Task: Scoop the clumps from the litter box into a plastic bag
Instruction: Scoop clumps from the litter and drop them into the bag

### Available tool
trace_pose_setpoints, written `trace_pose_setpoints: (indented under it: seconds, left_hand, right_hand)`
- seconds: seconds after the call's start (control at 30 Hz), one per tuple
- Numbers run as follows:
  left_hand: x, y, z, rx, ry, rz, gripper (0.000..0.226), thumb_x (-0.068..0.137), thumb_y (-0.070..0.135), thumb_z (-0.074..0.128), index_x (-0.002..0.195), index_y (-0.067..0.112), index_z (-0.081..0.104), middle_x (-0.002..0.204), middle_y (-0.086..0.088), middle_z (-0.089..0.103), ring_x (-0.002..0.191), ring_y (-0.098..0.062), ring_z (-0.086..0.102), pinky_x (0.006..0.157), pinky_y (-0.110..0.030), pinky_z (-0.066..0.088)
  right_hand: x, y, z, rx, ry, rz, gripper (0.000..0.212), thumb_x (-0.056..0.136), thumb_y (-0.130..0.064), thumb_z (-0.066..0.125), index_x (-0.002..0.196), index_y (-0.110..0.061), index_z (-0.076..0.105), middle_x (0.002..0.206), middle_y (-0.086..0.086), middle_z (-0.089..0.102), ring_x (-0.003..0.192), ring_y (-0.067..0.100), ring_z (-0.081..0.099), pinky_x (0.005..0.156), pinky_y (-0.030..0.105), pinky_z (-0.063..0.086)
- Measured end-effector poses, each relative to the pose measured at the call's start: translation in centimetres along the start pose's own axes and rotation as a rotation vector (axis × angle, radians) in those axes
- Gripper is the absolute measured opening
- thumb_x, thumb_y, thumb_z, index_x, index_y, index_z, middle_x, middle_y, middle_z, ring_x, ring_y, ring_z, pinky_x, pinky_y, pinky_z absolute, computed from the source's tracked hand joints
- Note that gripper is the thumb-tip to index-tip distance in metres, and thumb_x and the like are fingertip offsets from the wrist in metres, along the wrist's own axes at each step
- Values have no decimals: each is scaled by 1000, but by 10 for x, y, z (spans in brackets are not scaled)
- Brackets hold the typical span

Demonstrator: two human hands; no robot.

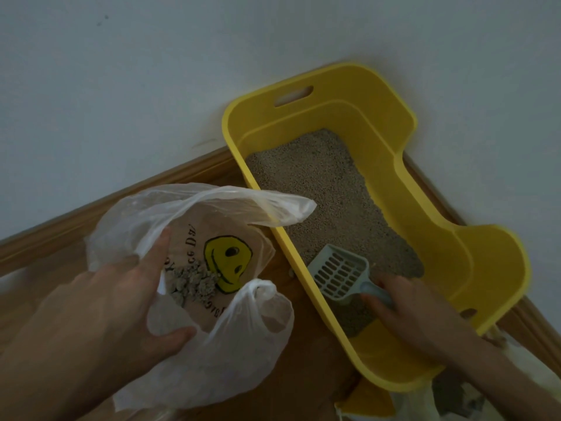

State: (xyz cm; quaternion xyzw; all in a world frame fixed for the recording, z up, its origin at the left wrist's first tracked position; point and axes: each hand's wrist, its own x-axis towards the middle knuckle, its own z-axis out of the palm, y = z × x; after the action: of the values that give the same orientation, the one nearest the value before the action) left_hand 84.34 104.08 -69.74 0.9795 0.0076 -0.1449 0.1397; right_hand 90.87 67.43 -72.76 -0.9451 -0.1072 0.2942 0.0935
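While the scoop is down in the litter, the step in hand looks like digging out another clump, and doing it well depends on both sides working together. At the lower left of the frame the left hand (121,302) is spread wide, forefinger and thumb splayed inside the mouth of the plastic bag (249,335) to prop it open; its other fingers are hidden behind the film. That mouth should stay broad and just beside the box wall, so the carry across is short and nothing drops on the wooden floor (303,344). The bag is thin, translucent and crumpled, printed with a yellow smiley (227,264) and some lettering, and grey, lumpy clumps (191,282) already lie in it at centre left. Right of the bag stands the yellow litter box (425,238), set against the white wall (121,86) and reaching from the upper centre to the lower right. Its beige litter (328,183) is fine and fairly even, with no clump I can pick out for certain. Near the box's lower end the pale slotted scoop (340,273) rests on the litter, and the right hand (419,311) grips its handle with curled fingers. Sliding the scoop in low and shaking it gently over the box should, I judge, let loose grains fall through the slots.
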Motion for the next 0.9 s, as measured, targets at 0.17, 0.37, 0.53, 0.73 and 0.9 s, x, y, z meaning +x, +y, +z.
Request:
trace_pose_setpoints:
  seconds: [0.17, 0.37, 0.53, 0.73, 0.9]
  left_hand:
    - [0, 2, -1, 31, -43, -17, 117, 47, 100, 21, 145, 48, -14, 64, 12, 50, 52, -22, 57, 49, -39, 54]
    - [-1, 4, -3, 23, -71, -22, 117, 47, 101, 22, 145, 47, -14, 62, 14, 46, 49, -20, 55, 47, -37, 53]
    - [1, 7, -1, -2, -20, -11, 113, 46, 101, 18, 142, 52, -17, 62, 9, 54, 50, -24, 57, 48, -40, 54]
    - [1, 8, -2, 24, -46, -13, 115, 47, 101, 16, 146, 48, -13, 63, 9, 52, 50, -23, 56, 47, -39, 53]
    - [-1, 10, -7, 31, -67, 4, 117, 44, 100, 20, 142, 49, -21, 60, 15, 44, 51, -15, 53, 48, -37, 53]
  right_hand:
    - [8, -5, 1, 19, 1, -14, 25, 98, -39, 47, 117, -24, 54, 77, -11, 53, 55, 1, 47, 48, 17, 35]
    - [24, -14, 6, -3, 50, -18, 25, 97, -41, 46, 111, -22, 53, 82, -5, 60, 64, 9, 58, 56, 28, 52]
    - [40, -21, 9, -2, 94, -35, 22, 98, -40, 44, 99, -20, 51, 76, -4, 58, 58, 11, 54, 49, 25, 40]
    - [64, -36, 11, 55, 139, -38, 21, 98, -36, 45, 98, -16, 52, 80, 2, 59, 68, 20, 60, 52, 30, 41]
    - [82, -47, 6, 126, 152, -42, 19, 97, -32, 48, 94, -14, 50, 77, 1, 55, 70, 23, 59, 55, 31, 41]
